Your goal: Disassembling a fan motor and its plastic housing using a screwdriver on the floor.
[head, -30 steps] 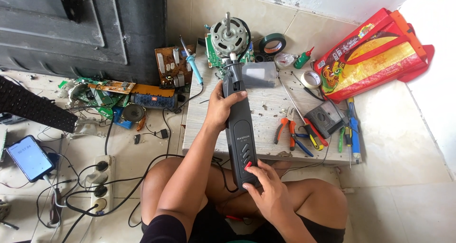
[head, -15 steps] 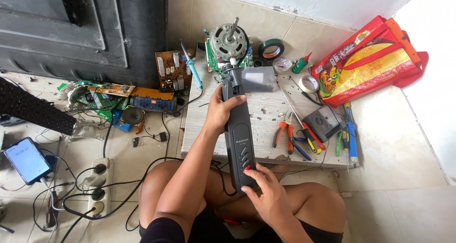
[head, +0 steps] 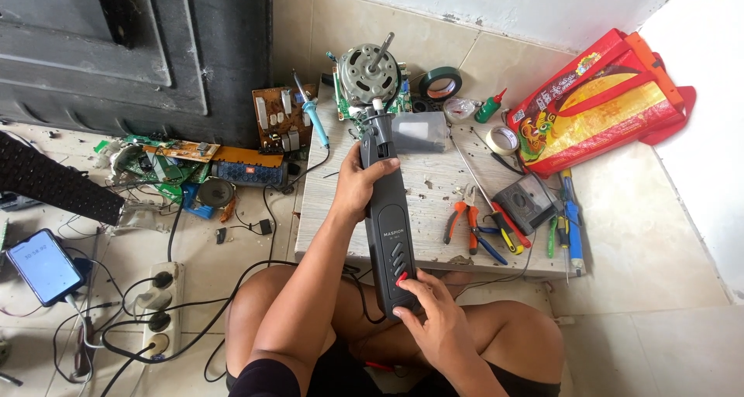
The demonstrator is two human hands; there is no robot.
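Observation:
I hold a long dark grey handheld appliance (head: pixel 391 219) lengthwise over a low wooden board table (head: pixel 434 188). My left hand (head: pixel 363 184) grips its upper part, just below the narrow neck. My right hand (head: pixel 434 319) clasps its lower end near my lap, thumb by a row of buttons, one of them red. The appliance's tip points at a clear plastic piece (head: pixel 418 131) and an electric motor (head: pixel 370 71) at the far edge of the table.
Pliers and screwdrivers (head: pixel 484 226), a multimeter (head: pixel 527 201), tape rolls (head: pixel 440 82) and a soldering iron (head: pixel 310 114) lie on the table. A red bag (head: pixel 597 102) sits at right. Circuit boards (head: pixel 178 160), a power strip (head: pixel 159 304), cables and a phone (head: pixel 45 267) cover the floor at left.
The camera view has shifted slightly. Both hands keep the same grip on the appliance, which has hardly moved.

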